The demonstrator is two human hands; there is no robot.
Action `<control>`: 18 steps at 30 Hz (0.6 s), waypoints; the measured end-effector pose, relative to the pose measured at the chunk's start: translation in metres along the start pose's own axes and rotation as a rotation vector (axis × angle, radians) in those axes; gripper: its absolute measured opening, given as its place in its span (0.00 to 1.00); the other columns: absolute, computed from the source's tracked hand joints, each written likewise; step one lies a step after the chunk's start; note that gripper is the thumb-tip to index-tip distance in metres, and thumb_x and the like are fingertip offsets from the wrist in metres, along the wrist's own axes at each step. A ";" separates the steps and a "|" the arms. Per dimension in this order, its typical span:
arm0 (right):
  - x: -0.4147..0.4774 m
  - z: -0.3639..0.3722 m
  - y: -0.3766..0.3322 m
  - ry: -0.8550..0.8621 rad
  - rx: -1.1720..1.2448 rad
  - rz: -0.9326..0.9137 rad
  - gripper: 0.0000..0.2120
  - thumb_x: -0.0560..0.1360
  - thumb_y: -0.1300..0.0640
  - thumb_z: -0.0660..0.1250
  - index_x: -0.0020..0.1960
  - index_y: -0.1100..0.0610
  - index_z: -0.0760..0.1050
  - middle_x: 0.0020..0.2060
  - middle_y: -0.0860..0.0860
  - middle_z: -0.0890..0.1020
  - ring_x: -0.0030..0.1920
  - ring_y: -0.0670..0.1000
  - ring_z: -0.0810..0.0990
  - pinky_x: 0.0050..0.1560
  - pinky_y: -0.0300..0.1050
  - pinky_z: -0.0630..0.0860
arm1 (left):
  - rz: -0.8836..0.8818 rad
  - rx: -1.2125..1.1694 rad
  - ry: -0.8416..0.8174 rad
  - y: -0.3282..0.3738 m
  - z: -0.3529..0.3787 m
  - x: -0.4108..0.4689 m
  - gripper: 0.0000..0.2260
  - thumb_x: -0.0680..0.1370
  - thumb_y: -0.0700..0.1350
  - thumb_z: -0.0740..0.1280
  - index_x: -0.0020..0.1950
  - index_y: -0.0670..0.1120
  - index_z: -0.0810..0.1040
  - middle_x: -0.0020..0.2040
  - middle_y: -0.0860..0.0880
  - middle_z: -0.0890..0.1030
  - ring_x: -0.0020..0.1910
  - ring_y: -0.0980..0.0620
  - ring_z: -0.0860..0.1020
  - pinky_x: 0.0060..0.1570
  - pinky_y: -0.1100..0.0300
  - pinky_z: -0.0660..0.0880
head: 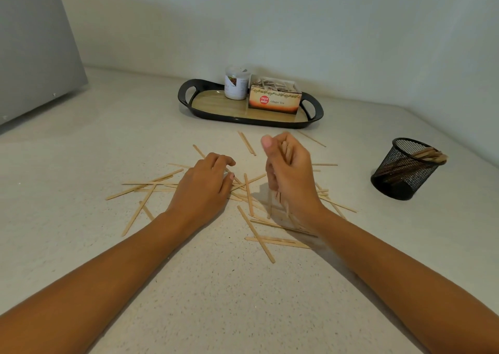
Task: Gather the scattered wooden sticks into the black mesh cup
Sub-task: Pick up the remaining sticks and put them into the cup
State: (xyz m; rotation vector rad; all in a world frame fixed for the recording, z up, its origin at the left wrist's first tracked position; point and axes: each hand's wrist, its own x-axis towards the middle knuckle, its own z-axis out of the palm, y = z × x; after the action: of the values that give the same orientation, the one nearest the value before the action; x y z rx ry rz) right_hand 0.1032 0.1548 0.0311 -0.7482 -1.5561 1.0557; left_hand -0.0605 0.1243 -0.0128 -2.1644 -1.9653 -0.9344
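Sticks (145,184) lie scattered on the counter (216,299), some in the cup (399,175) at right; the right hand (291,175) grips a bundle (286,150), the left hand (202,189) curls over them, grasp unclear.

Head-worn view, forward-down (close, wide-angle)

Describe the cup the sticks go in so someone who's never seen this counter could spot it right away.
On the pale speckled countertop, look right of the black oval tray with handles. There stands the black wire-mesh cylindrical cup, alone. Only it is see-through, with flat wooden sticks leaning against its rim.
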 end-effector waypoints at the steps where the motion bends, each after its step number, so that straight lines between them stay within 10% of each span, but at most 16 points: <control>1: 0.003 -0.002 -0.005 0.033 0.038 -0.011 0.15 0.74 0.43 0.66 0.37 0.52 0.69 0.24 0.49 0.68 0.21 0.46 0.62 0.21 0.37 0.62 | 0.000 -0.002 -0.003 0.000 0.000 0.000 0.14 0.81 0.48 0.56 0.66 0.47 0.70 0.64 0.48 0.73 0.57 0.49 0.74 0.53 0.53 0.74; 6: 0.011 -0.009 -0.009 0.160 0.123 -0.057 0.24 0.75 0.45 0.65 0.37 0.66 0.64 0.24 0.47 0.65 0.24 0.45 0.60 0.23 0.37 0.61 | 0.015 -0.015 -0.008 -0.001 0.001 0.000 0.15 0.81 0.48 0.56 0.65 0.46 0.71 0.63 0.47 0.73 0.57 0.49 0.75 0.53 0.54 0.74; 12: 0.001 -0.008 0.013 0.137 -0.268 -0.216 0.10 0.74 0.46 0.65 0.47 0.52 0.71 0.26 0.50 0.70 0.25 0.46 0.64 0.26 0.39 0.64 | 0.014 -0.014 -0.008 -0.001 0.000 0.000 0.14 0.81 0.48 0.56 0.65 0.47 0.71 0.63 0.48 0.73 0.57 0.49 0.75 0.53 0.54 0.74; 18: 0.011 -0.014 0.001 0.239 -0.101 -0.187 0.09 0.77 0.50 0.66 0.46 0.51 0.66 0.24 0.54 0.68 0.21 0.49 0.64 0.22 0.41 0.63 | 0.038 -0.017 0.005 0.000 0.000 -0.001 0.14 0.81 0.47 0.56 0.65 0.46 0.71 0.62 0.47 0.74 0.55 0.49 0.75 0.50 0.54 0.74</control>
State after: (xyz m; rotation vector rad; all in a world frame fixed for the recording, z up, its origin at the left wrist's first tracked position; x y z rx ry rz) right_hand 0.1140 0.1680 0.0354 -0.7520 -1.4492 0.7278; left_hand -0.0609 0.1235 -0.0131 -2.1974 -1.9143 -0.9542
